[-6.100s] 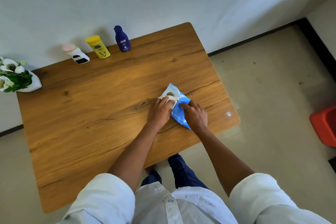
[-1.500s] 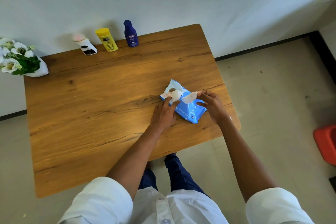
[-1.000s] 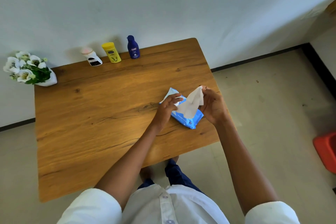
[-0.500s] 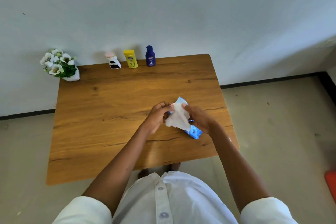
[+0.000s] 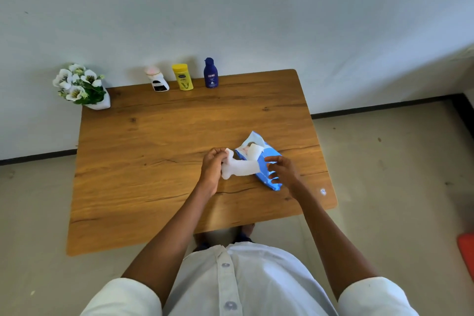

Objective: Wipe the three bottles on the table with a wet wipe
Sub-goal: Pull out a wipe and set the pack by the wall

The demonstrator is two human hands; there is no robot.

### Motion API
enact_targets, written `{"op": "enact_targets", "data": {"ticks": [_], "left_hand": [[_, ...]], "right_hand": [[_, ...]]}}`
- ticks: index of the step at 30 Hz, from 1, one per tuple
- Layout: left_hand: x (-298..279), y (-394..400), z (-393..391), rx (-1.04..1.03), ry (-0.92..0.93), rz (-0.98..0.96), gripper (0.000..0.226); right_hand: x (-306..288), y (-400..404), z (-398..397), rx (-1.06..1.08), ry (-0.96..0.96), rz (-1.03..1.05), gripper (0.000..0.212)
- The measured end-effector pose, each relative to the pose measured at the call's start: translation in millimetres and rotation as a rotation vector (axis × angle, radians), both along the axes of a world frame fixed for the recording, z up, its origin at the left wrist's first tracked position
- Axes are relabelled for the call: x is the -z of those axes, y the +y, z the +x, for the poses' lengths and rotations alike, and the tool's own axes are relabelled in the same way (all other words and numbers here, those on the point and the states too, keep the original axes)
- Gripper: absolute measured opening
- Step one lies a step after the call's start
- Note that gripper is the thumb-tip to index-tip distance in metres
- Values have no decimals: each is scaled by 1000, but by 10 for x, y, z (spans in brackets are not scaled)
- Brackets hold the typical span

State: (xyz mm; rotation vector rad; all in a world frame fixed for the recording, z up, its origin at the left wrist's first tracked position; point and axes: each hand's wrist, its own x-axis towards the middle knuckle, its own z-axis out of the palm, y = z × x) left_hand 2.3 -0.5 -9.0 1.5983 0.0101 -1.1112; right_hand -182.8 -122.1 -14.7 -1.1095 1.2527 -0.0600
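While our left hand (image 5: 211, 169) pinches a white wipe (image 5: 239, 168), our right hand (image 5: 281, 171) hovers with fingers spread loosely over the blue pack (image 5: 269, 161) near the table's (image 5: 154, 161) right edge. Three bottles, white (image 5: 157, 79), yellow (image 5: 182, 77) and blue (image 5: 210, 73), line the far edge, across wide bare wood.

Your small orange-red floor object (image 5: 467, 254) is cut off by the right edge. Labels on the three far bottles are too small to read. The white wet wipe (image 5: 239, 168) hides part of the blue wipe pack (image 5: 269, 159).
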Motion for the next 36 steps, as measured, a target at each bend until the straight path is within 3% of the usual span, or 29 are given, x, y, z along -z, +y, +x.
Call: {"op": "enact_targets", "data": {"ticks": [5, 11, 14, 19, 28, 36], "left_hand": [[104, -112, 11, 251, -187, 123, 13], [283, -286, -52, 869, -827, 317, 29], [404, -414, -78, 1022, -971, 400, 44], [519, -551, -150, 1050, -925, 401, 50], [600, -748, -198, 801, -378, 376, 51], [469, -786, -335, 889, -462, 250, 57]], "right_hand": [[148, 41, -213, -113, 331, -435, 30], [258, 46, -205, -117, 485, -465, 30], [304, 55, -142, -254, 515, -491, 29], [384, 30, 90, -403, 609, -645, 52], [531, -216, 39, -269, 608, -492, 50], [516, -292, -78, 49, 236, -276, 34]]}}
